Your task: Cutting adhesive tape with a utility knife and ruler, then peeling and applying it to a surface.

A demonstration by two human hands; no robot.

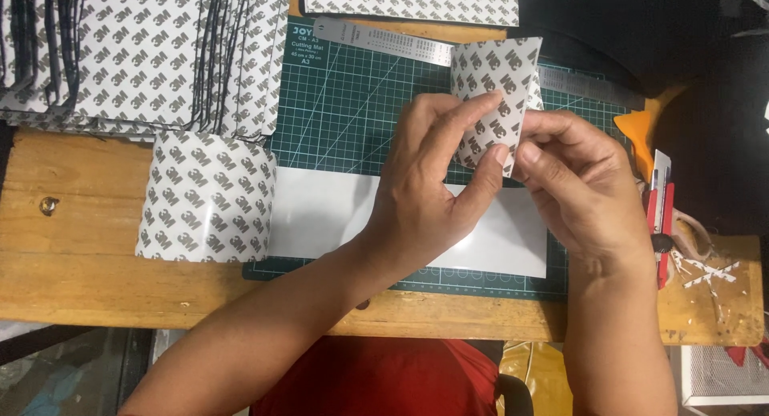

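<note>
Both hands hold a small curled sheet of grey-printed white backing paper (497,84) above the green gridded cutting mat (344,104). Left hand (428,188) pinches its lower edge betw. thumb & fingers; right hand (581,184) closed on the same edge w/ thumb tip. Plain white sheet (320,216) lies on mat under hands. Metal ruler (384,41) at mat's top, red utility knife (663,216) right on wooden desk (72,280).
</note>
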